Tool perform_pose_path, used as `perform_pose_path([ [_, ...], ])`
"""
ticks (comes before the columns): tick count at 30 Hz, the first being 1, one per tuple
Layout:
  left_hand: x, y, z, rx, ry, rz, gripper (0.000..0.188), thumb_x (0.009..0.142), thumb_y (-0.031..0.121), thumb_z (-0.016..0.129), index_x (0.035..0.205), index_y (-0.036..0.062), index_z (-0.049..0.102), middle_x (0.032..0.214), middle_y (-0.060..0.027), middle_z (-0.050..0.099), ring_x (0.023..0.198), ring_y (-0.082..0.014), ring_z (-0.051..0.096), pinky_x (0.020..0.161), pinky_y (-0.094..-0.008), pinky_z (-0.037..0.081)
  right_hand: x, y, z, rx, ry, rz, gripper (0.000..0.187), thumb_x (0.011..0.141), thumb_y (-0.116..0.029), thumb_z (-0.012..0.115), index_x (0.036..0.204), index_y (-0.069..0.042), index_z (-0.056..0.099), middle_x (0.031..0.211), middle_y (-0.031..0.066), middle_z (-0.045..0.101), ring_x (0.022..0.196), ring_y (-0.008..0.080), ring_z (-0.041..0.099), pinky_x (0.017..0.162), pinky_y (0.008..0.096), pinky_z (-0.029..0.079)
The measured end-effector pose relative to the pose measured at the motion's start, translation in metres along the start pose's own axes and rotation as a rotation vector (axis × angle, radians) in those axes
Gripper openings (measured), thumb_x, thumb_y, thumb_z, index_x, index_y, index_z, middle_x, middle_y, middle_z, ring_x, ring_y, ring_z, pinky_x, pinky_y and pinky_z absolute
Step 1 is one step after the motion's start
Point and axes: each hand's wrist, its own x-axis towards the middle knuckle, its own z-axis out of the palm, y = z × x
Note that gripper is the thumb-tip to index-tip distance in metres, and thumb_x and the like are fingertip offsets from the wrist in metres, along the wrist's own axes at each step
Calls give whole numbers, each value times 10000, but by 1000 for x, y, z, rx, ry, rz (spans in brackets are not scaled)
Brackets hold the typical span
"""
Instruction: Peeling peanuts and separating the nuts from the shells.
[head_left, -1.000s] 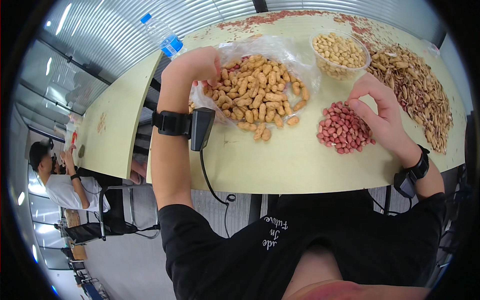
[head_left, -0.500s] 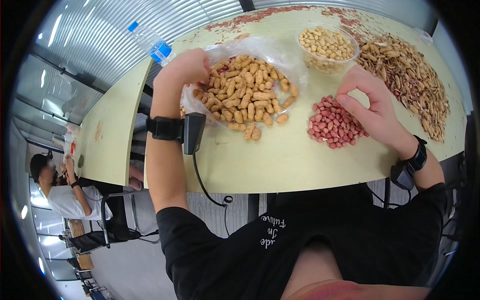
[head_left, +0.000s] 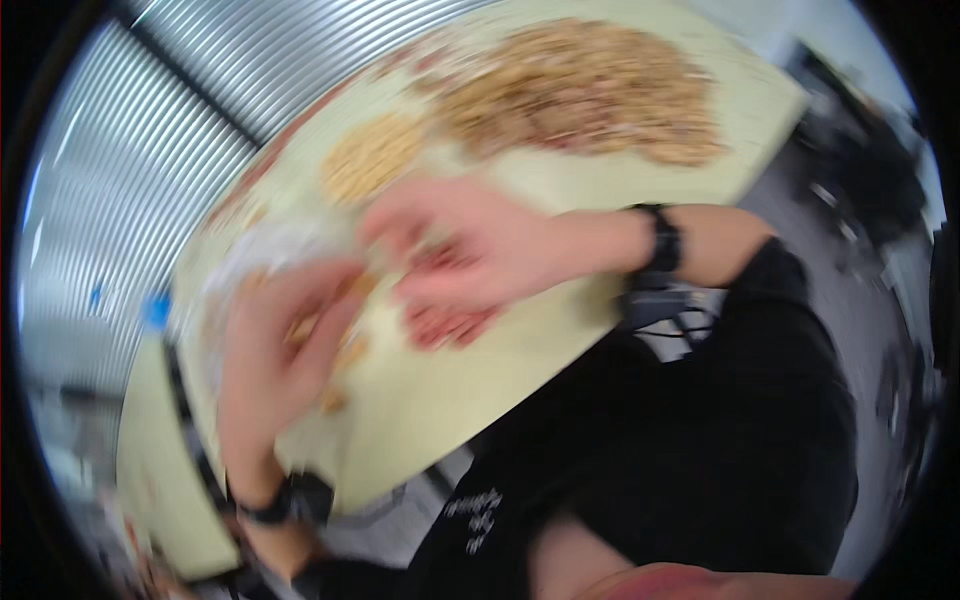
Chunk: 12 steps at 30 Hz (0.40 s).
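Grip unclear w/ blur: right hand (head_left: 470,262) over red peanuts (head_left: 450,322), shell pile (head_left: 590,90) beyond.

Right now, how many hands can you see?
2. The left hand is over the blurred peanuts; the right hand is over the red kernel pile.

Two hands are seen: a left hand (head_left: 275,350) and a right hand (head_left: 465,255). One table (head_left: 600,180) is shown. Four blurred heaps of nuts are counted: a shell heap (head_left: 590,90), a pale kernel heap (head_left: 370,155), a red kernel heap (head_left: 450,322) and a heap of whole peanuts (head_left: 335,345). Two wristbands are seen, one (head_left: 664,240) on each wrist.
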Motion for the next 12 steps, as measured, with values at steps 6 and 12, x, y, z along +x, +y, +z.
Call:
perform_pose_path([
  [6,-9,0,37,-457,129,-251,236,958,-24,608,1191,-62,613,1010,-101,723,943,-131,680,824,-239,506,6,4,9,49,48,-132,154,825,-100,771,939,-66,674,804,36,654,753,216,638,661,363,500],
  [12,-14,-2,38,-593,120,-304,287,989,3,568,1272,-41,583,1062,-83,714,979,-97,649,839,-206,477,4,-2,6,226,75,77,202,793,-63,765,972,-60,671,820,36,678,786,180,662,687,339,525],
])
